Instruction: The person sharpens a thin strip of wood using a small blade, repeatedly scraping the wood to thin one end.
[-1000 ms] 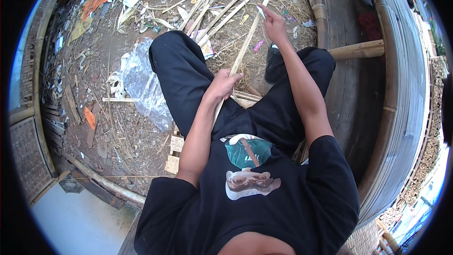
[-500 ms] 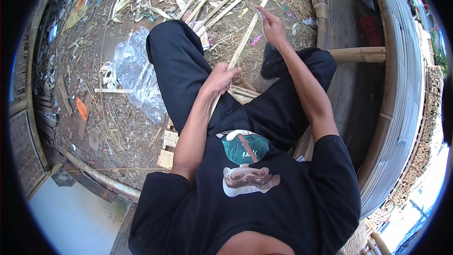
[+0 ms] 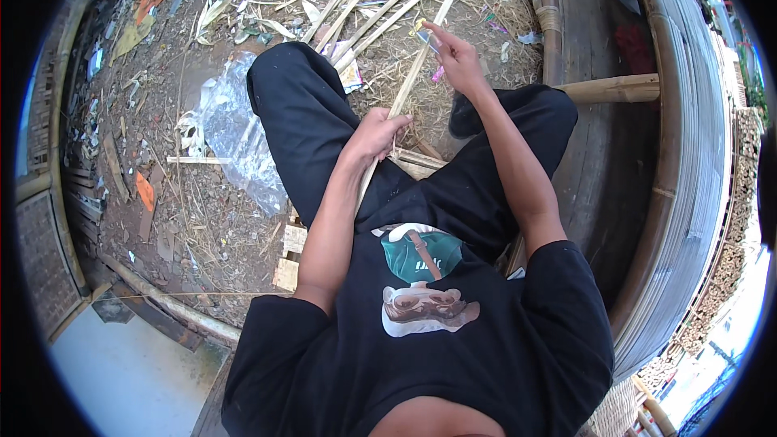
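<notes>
A long pale bamboo strip [image 3: 413,74] slants from my lap up toward the far side of the ground. My left hand [image 3: 377,134] is closed around its nearer part, thumb pressed along it, above my folded legs. Farther along, my right hand [image 3: 463,63] grips what looks like a small knife [image 3: 431,42], its handle hidden in the palm. The index finger points forward along the blade, which lies against or very close to the strip. Below my left hand, a few pale wood pieces [image 3: 418,163] show between my legs.
Several split bamboo strips [image 3: 387,23] lie on the littered ground ahead. A crumpled clear plastic sheet [image 3: 235,125] is left of my knee. On my right are a bamboo pole [image 3: 615,90] and a dark wooden bench-like structure [image 3: 599,170]. Wood blocks [image 3: 288,259] sit by my left elbow.
My right hand has moved nearer and a little left along the strip, with the knife. The strip's far end has tilted slightly left. My left hand keeps its grip almost in place.
</notes>
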### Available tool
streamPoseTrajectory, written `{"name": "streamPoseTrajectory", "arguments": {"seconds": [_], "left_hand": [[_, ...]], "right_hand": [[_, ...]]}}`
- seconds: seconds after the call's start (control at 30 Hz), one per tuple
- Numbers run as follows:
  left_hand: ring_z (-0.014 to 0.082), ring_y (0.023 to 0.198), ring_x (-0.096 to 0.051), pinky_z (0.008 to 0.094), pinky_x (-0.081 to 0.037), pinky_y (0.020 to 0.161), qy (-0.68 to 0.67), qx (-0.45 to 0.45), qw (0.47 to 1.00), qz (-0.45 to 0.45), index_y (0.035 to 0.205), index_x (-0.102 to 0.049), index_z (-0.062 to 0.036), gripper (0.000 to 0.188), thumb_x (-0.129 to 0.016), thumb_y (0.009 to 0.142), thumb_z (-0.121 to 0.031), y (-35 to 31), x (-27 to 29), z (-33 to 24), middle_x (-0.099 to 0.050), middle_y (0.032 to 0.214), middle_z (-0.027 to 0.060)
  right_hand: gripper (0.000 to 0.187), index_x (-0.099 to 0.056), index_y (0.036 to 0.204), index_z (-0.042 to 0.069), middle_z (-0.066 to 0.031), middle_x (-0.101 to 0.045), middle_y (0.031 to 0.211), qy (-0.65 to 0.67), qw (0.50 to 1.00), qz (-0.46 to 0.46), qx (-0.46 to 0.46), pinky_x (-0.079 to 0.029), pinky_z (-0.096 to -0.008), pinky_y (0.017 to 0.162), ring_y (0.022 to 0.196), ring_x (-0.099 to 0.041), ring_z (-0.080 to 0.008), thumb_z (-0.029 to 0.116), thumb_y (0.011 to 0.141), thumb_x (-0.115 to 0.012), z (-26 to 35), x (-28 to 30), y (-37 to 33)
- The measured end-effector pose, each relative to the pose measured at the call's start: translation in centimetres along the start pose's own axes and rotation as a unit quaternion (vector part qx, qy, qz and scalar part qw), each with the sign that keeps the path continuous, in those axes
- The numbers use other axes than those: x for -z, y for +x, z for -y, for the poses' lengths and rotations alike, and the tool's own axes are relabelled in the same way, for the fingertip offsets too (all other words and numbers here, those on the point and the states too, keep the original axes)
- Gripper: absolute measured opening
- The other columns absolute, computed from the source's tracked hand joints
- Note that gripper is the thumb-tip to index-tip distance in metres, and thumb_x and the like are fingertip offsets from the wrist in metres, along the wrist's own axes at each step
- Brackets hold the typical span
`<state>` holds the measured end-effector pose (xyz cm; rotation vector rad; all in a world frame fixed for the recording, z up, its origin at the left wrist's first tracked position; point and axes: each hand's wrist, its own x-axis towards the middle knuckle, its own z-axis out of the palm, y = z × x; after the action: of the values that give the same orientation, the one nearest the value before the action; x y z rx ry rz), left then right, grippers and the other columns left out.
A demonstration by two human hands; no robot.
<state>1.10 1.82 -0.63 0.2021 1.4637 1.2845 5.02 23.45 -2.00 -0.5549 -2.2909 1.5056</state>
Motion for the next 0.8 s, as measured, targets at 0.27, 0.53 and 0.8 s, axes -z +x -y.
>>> {"name": "streamPoseTrajectory", "arguments": {"seconds": [0.27,0.53,0.8], "left_hand": [[0.0075,0.029,-0.038,0.0237,-0.025,0.028,0.023,0.0,1.0,0.002,0.063,-0.05,-0.0066,0.034,-0.063,0.089,-0.024,0.3,-0.2,0.7,-0.044,0.045,-0.0007],[0.0077,0.029,-0.038,0.0247,-0.026,0.028,0.047,-0.003,0.999,-0.004,0.067,-0.052,-0.0022,0.031,-0.06,0.091,-0.022,0.0,-0.5,0.5,-0.044,0.045,-0.0005],[0.0078,0.029,-0.037,0.0248,-0.026,0.027,0.039,0.009,0.999,0.009,0.069,-0.052,-0.0009,0.03,-0.06,0.09,-0.021,0.3,-0.5,0.9,-0.043,0.046,-0.0001]], "right_hand": [[0.039,-0.061,0.125,0.017,-0.0022,-0.057,0.072,-0.087,0.994,-0.062,0.032,-0.041,-0.023,0.057,0.058,-0.043,-0.0063,0.002,0.095,-0.044,-1.3,2.2,3.3],[0.044,-0.06,0.125,0.018,-0.0214,-0.066,0.101,-0.195,0.971,-0.082,0.113,-0.052,-0.0361,0.079,0.096,-0.067,-0.0308,-0.002,0.088,-0.046,-3.6,2.5,5.1],[0.04,-0.06,0.126,0.016,-0.0179,-0.068,0.087,-0.198,0.976,-0.053,0.079,-0.049,-0.0302,0.067,0.073,-0.067,-0.0201,0.002,0.091,-0.045,-4.4,3.0,3.6]]}}
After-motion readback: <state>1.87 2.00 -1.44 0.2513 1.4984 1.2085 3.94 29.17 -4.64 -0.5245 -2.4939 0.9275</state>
